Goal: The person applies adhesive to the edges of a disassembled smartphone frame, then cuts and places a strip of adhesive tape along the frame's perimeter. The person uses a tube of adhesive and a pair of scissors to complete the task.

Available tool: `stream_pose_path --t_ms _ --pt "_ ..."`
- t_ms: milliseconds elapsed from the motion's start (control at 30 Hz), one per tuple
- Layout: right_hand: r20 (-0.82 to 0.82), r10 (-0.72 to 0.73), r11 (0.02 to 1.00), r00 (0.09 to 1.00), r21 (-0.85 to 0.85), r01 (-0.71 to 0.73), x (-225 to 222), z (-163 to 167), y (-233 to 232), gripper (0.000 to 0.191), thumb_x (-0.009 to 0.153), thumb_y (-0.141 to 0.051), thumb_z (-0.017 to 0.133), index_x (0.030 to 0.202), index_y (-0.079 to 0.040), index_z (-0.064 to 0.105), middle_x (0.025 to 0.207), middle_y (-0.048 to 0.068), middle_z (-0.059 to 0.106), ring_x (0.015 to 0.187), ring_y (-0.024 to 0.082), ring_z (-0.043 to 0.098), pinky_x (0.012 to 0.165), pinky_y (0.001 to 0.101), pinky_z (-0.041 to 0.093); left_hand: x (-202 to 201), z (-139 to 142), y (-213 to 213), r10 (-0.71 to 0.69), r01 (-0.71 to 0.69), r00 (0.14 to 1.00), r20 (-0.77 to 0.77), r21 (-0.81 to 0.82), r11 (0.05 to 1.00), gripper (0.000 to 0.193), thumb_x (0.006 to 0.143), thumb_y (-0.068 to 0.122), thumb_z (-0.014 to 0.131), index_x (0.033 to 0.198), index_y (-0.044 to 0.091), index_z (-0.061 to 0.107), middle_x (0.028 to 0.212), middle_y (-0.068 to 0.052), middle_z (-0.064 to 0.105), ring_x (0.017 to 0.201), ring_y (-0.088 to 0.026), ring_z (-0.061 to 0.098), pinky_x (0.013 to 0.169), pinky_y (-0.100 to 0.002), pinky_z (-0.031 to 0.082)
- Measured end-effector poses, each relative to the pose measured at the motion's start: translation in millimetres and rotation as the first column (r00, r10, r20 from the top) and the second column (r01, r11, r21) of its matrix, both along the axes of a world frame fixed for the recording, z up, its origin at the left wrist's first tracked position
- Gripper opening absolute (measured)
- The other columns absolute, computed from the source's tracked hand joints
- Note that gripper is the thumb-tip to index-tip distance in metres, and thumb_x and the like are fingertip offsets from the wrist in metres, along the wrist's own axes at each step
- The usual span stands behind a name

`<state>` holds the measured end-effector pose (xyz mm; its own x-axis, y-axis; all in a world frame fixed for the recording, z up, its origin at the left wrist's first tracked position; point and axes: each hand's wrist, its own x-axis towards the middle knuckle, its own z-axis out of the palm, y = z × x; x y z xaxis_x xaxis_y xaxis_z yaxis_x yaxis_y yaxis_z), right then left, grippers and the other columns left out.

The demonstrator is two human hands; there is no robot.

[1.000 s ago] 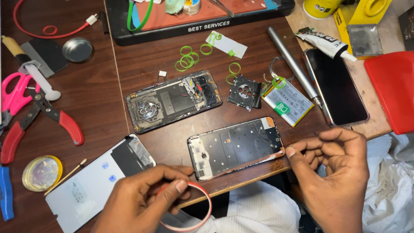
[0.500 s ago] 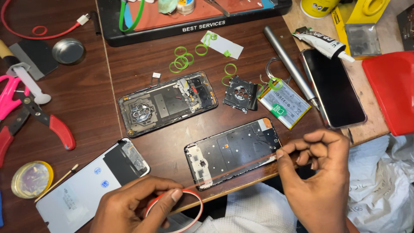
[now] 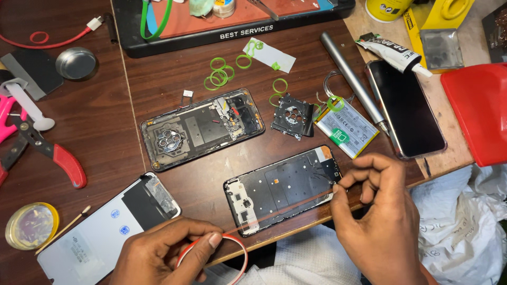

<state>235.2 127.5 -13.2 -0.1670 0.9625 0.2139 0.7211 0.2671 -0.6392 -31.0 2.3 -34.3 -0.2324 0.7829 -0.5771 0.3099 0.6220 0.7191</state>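
Note:
My left hand [image 3: 169, 253] holds a red roll of thin tape [image 3: 232, 252] at the table's front edge. A strip of tape [image 3: 285, 208] runs from the roll across the black phone frame [image 3: 280, 187] to my right hand [image 3: 377, 211], which pinches the strip's free end at the frame's right edge. The frame lies flat in front of me. Behind it rests an opened phone body [image 3: 203, 126] with its camera ring and boards showing.
A phone screen panel [image 3: 100, 232] lies at front left. A battery [image 3: 346, 129], small black part [image 3: 293, 116], green rubber rings [image 3: 219, 74], metal tube [image 3: 351, 76], dark phone [image 3: 406, 108], glue tube [image 3: 393, 50], red-handled pliers [image 3: 58, 155], red box [image 3: 478, 111] and black mat [image 3: 237, 31] surround them.
My right hand has pulled the tape end out to the right, so a strip now stretches from the roll across the phone frame. The view has shifted slightly.

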Motion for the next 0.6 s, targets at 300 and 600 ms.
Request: stream_pose_path --t_ms 300,600 --pt "-0.025 -0.008 0.973 1.000 0.229 0.014 11.3 20.7 -8.0 0.016 0.085 0.005 0.069 0.099 -0.003 0.070 0.097 0.009 0.064 0.091 0.019 0.064 0.080 0.0324 0.051 -2.9 -5.1 -1.8 -0.007 0.005 1.000 0.029 0.050 0.999 0.017 0.087 0.022 0.079 0.101 0.013 0.084 0.079 -0.003 0.076 0.057 -0.007 0.070 0.047 -0.022 0.055" --pt "0.290 0.131 0.920 0.948 0.321 -0.225 27.2 2.7 -8.8 0.025 0.077 -0.003 0.072 0.100 -0.008 0.078 0.097 0.011 0.066 0.097 0.029 0.059 0.086 0.0414 0.050 -4.1 -15.1 -4.8 0.100 -0.105 0.970 0.222 0.010 0.994 0.019 0.092 0.019 0.076 0.105 0.006 0.082 0.085 -0.009 0.078 0.070 -0.010 0.077 0.054 -0.019 0.059"
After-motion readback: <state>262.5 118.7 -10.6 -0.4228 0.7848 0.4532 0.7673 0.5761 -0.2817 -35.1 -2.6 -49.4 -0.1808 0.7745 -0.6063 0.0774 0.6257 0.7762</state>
